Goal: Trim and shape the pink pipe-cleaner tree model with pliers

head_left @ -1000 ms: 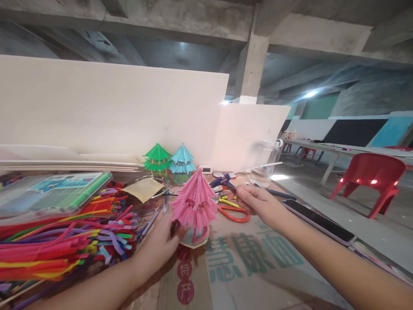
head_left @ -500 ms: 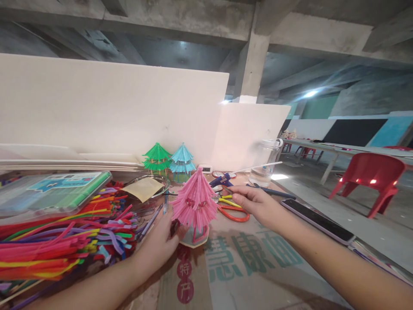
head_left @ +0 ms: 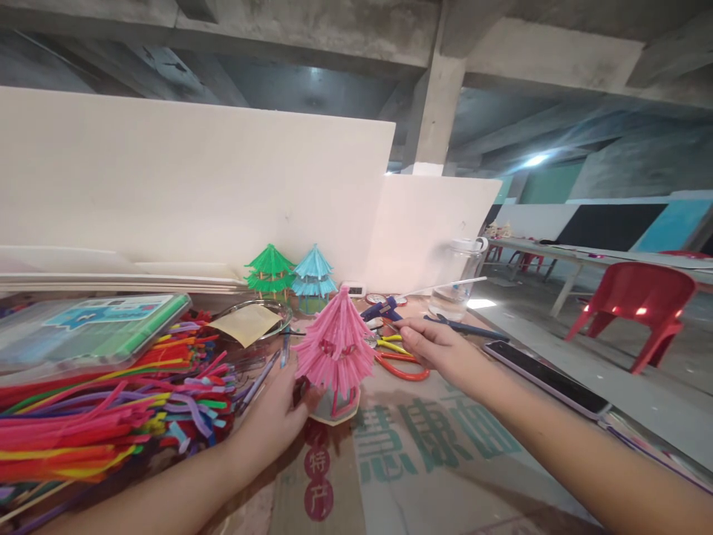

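Note:
A small pink two-tiered pavilion model with a fringed roof stands on a pale base in front of me. My left hand is closed around the left side of that base; the model hides some of its fingers. To the right of the model, my right hand is raised in a pinch, thumb against forefinger. Whatever small thing it may hold is too fine to make out. Just beyond and below its fingertips lie a blue glue gun, yellow-handled pliers and orange-handled scissors.
Green and light-blue pavilion models stand at the back by a white board. Colourful pipe cleaners and a plastic case fill the left. A water jug and a phone are on the right.

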A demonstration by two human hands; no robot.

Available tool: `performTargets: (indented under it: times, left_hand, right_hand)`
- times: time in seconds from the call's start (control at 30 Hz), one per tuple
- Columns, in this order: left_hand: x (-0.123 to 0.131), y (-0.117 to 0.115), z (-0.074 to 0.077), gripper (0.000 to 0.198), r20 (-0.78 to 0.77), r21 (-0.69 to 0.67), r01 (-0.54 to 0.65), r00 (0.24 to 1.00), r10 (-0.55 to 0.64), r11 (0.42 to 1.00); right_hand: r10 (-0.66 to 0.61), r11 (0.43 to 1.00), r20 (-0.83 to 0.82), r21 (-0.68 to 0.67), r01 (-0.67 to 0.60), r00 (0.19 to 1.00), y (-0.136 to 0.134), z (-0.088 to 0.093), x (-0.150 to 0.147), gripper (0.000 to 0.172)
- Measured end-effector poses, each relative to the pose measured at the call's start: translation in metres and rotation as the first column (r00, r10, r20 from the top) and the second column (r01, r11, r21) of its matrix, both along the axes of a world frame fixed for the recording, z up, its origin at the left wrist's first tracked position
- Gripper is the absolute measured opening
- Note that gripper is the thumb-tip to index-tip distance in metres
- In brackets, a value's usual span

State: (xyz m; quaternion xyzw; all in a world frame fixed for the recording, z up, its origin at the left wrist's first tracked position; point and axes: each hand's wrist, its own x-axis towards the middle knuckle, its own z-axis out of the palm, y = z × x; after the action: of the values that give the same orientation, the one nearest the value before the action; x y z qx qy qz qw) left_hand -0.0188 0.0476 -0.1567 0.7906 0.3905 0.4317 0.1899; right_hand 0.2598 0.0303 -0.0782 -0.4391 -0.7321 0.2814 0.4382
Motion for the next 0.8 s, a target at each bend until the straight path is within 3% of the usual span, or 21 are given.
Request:
performTargets:
  times: [0.17, 0.43, 0.63, 0.8]
  left_hand:
    - [0.001, 0.000, 0.000, 0.044, 0.004, -0.001, -0.020, 1.000, 0.020, 1.000]
    - [0.006, -0.010, 0.016, 0.035, -0.044, 0.023, -0.026, 0.999, 0.027, 0.999]
    - [0.006, -0.009, 0.015, 0.035, -0.079, 0.024, -0.075, 0.994, 0.077, 0.997]
    - [0.007, -0.009, 0.016, 0.030, -0.104, 0.026, -0.087, 0.991, 0.090, 0.996]
  right_hand:
    - [-0.089, 0.995, 0.017, -0.034, 0.090, 0.996, -0.001, 0.002, -0.003, 0.062]
    - [-0.011, 0.997, 0.042, -0.072, 0.014, 0.999, -0.004, 0.007, -0.006, 0.063]
    - [-0.022, 0.990, 0.121, -0.138, 0.038, 0.992, -0.007, 0.008, -0.007, 0.064]
    - [-0.028, 0.992, 0.146, -0.118, 0.046, 0.989, -0.009, 0.010, -0.008, 0.069]
